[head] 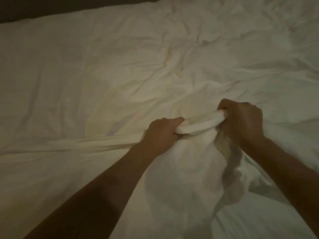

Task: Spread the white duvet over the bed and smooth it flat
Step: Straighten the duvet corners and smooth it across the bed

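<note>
I have my left hand and right hand both clenched on a bunched edge of the rumpled white fabric duvet, which covers the bed, probably for pulling it taut.

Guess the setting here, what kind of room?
Most likely a bedroom, dimly lit. A wrinkled white duvet fills nearly the whole view, spread over what looks like a bed. The left hand and right hand each have a grip on a bunched fold. A dark strip runs along the far edge.
</note>
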A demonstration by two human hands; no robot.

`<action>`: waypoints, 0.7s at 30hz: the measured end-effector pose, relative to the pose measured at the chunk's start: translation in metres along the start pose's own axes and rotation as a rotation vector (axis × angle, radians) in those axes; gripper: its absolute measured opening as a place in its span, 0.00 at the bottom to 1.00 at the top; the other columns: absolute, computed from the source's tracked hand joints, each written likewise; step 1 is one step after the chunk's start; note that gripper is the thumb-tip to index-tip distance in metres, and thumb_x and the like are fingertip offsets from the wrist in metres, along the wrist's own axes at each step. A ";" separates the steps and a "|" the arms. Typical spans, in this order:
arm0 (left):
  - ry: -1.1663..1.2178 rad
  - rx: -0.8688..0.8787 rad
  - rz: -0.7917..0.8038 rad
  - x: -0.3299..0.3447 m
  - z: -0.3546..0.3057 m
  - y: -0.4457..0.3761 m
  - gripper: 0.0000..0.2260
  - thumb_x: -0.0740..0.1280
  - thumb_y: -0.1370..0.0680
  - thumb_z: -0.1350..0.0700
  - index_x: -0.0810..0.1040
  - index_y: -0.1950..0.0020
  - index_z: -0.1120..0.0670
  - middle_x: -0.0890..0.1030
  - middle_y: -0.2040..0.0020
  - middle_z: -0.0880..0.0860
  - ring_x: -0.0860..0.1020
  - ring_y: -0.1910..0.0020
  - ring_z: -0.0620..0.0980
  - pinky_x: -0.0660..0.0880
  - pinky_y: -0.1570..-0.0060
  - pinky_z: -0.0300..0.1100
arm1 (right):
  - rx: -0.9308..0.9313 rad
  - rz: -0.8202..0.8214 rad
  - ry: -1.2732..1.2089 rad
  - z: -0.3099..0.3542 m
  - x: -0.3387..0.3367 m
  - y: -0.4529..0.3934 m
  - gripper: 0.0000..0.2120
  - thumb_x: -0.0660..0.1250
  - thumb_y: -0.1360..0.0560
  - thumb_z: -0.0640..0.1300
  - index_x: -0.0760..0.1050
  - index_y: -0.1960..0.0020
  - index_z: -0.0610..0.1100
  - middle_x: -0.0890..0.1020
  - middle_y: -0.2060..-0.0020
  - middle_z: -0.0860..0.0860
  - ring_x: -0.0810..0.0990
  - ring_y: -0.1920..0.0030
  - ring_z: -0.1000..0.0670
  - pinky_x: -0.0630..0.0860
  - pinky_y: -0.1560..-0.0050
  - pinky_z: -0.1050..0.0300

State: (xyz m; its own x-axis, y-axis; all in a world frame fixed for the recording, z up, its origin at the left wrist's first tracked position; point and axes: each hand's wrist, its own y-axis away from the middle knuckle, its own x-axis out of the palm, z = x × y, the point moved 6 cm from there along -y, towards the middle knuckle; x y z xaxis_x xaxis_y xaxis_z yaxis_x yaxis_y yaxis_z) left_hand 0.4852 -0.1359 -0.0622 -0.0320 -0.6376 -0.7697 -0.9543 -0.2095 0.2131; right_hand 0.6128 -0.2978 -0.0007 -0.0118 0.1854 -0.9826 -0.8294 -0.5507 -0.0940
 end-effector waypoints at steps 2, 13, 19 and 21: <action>0.023 -0.138 0.033 0.014 0.029 -0.018 0.19 0.65 0.21 0.47 0.76 0.32 0.51 0.79 0.36 0.55 0.76 0.37 0.56 0.71 0.39 0.46 | 0.031 0.103 0.051 -0.014 0.024 -0.003 0.09 0.71 0.32 0.45 0.76 0.52 0.51 0.79 0.63 0.52 0.77 0.63 0.44 0.67 0.63 0.55; -0.434 -0.184 0.100 0.024 0.048 -0.042 0.11 0.62 0.22 0.47 0.81 0.46 0.46 0.83 0.48 0.50 0.81 0.48 0.52 0.73 0.53 0.42 | 0.058 0.326 0.406 -0.109 0.053 0.019 0.17 0.65 0.29 0.42 0.68 0.41 0.49 0.74 0.47 0.50 0.75 0.47 0.47 0.70 0.51 0.54; -0.315 -0.294 0.152 0.029 0.048 -0.060 0.14 0.64 0.23 0.44 0.80 0.40 0.47 0.82 0.44 0.52 0.80 0.44 0.55 0.72 0.49 0.43 | 0.237 0.289 0.389 -0.193 0.025 0.002 0.07 0.66 0.27 0.50 0.74 0.51 0.48 0.82 0.58 0.48 0.82 0.57 0.44 0.67 0.64 0.57; -0.224 -0.053 -0.113 0.049 0.006 -0.058 0.21 0.63 0.27 0.50 0.77 0.34 0.48 0.81 0.42 0.52 0.79 0.43 0.55 0.73 0.45 0.44 | 0.230 0.381 0.372 -0.199 0.055 0.002 0.05 0.63 0.25 0.48 0.75 0.52 0.49 0.83 0.57 0.49 0.82 0.56 0.44 0.67 0.62 0.58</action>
State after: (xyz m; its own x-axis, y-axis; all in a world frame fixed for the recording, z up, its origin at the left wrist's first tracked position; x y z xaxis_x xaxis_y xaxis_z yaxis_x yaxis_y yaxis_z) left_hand 0.5372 -0.1506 -0.1158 0.0037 -0.4291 -0.9033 -0.9387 -0.3128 0.1447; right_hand 0.7218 -0.4505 -0.0872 -0.1706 -0.3125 -0.9345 -0.9056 -0.3242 0.2737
